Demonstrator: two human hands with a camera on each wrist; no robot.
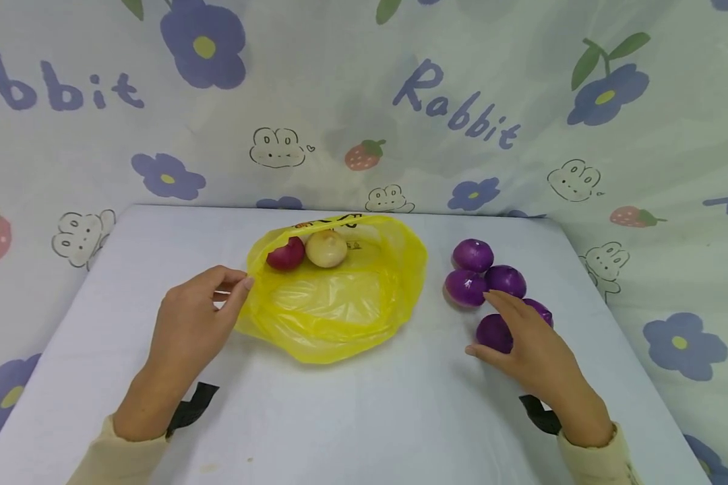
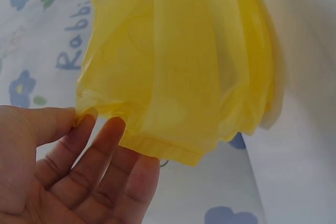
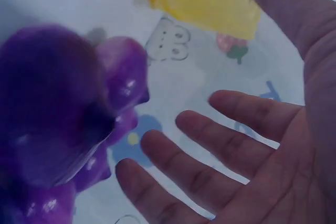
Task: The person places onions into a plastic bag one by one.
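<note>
A yellow plastic bag (image 1: pixel 334 337) lies with its mouth spread wide. Inside it sit a pale round onion (image 1: pixel 325 249) and a dark red round piece (image 1: pixel 286 255), partly covered by the bag. My left hand (image 1: pixel 195 316) pinches the bag's left rim between thumb and forefinger, as the left wrist view confirms. Several glossy purple onions (image 1: pixel 473 256) with pointed tips are grouped to the right of the bag. My right hand (image 1: pixel 536 343) hovers over the nearest purple onion (image 1: pixel 493 333), thumb and fingers spread apart with nothing gripped. That hand hides part of the group.
The table has a white cover (image 1: pixel 364 417). Behind and beside it hangs a pale cloth (image 1: pixel 334 94) printed with flowers, rabbits and strawberries. Black straps (image 1: pixel 194 406) show beside both wrists.
</note>
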